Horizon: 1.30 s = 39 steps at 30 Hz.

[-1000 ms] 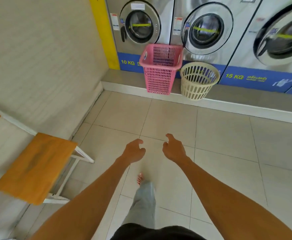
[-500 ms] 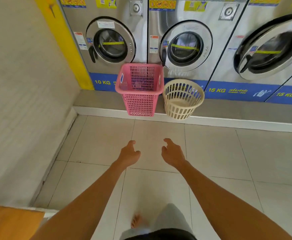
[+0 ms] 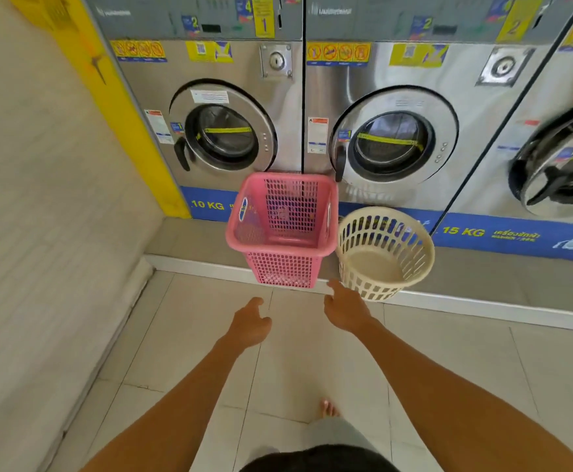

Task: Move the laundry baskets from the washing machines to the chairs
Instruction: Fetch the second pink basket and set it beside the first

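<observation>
Both hands are stretched forward over the tiled floor (image 3: 312,352), empty and touching nothing. The left hand (image 3: 249,327) has its fingers loosely curled and parted, thumb out. The right hand (image 3: 346,310) is spread, its fingers reaching toward the gap between the two baskets, close to the cream one's base but apart from it. A bare foot (image 3: 327,408) shows on the tiles below the arms.

The pink basket (image 3: 281,229), rectangular and latticed, stands on the raised grey ledge (image 3: 189,243) at the foot of the washing machines, at the ledge's front edge. Just beside it to the right is the round cream basket (image 3: 385,252), also at the front edge, tilted toward the camera; the rims nearly touch. Neither basket holds laundry. Behind them stand the 10 KG washer (image 3: 223,137) and the 15 KG washer (image 3: 394,144), doors closed.
</observation>
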Available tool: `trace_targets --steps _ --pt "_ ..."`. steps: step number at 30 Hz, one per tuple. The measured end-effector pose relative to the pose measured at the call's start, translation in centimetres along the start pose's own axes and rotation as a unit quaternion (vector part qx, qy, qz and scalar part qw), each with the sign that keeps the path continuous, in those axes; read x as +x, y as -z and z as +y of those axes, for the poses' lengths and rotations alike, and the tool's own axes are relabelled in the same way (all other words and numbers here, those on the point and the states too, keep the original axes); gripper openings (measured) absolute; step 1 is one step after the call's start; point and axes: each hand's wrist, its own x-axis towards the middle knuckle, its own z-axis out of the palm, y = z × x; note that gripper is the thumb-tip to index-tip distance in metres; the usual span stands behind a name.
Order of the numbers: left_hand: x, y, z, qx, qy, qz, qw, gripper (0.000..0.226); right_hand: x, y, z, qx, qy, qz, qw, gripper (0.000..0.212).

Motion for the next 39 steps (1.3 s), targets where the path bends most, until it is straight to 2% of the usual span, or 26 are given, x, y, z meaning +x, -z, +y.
trace_targets --steps 3,5,8,14,16,18,20,22,24,28,33,39 --pt "3.7 2.3 2.3 -0.006 -0.003 0.024 1.000 0.058 4.4 3.4 -1.3 0.012 0.053 0.040 0.998 0.056" --pt "5.9 3.0 3.3 -0.008 0.006 0.026 1.000 0.058 7.2 4.4 -2.0 -0.022 0.074 0.021 0.997 0.054" --pt "9.3 4.0 4.5 -0.024 0.020 0.023 0.999 0.059 11.3 5.1 -2.9 -0.056 0.055 -0.019 0.997 0.044" --pt "18.8 5.5 5.3 -0.027 0.013 0.026 0.999 0.054 20.2 4.9 -4.2 -0.042 0.014 -0.035 0.998 0.038" --pt "22.5 6.5 5.3 -0.043 0.004 0.046 0.998 0.045 23.2 5.2 -4.9 -0.045 0.000 -0.032 0.998 0.042" --pt "26.3 7.7 5.4 -0.026 -0.010 0.070 0.997 0.026 25.8 5.5 -5.6 -0.049 -0.005 -0.034 0.998 0.047" --pt "29.3 8.8 5.4 -0.017 -0.002 0.065 0.998 0.013 27.7 5.6 -6.2 -0.050 -0.029 -0.041 0.997 0.046" --pt "32.2 9.9 5.4 -0.011 0.020 0.044 0.999 0.026 29.8 5.2 -6.3 -0.046 -0.056 -0.037 0.997 0.042" --pt "34.8 10.7 5.5 0.042 0.042 0.019 0.998 0.038 31.4 4.9 -6.5 -0.032 -0.083 -0.032 0.996 0.042" --pt "38.1 12.2 6.2 0.061 0.044 -0.007 0.997 0.043 33.3 4.2 -5.9 -0.011 -0.180 -0.005 0.984 0.051" --pt "41.9 13.2 5.5 0.122 0.082 0.038 0.988 0.060 37.3 3.6 -3.7 -0.032 -0.191 -0.008 0.981 0.059" --pt "46.9 12.6 3.3 0.136 0.115 0.024 0.984 0.083 41.8 1.0 -1.2 0.004 -0.219 0.039 0.975 0.072"
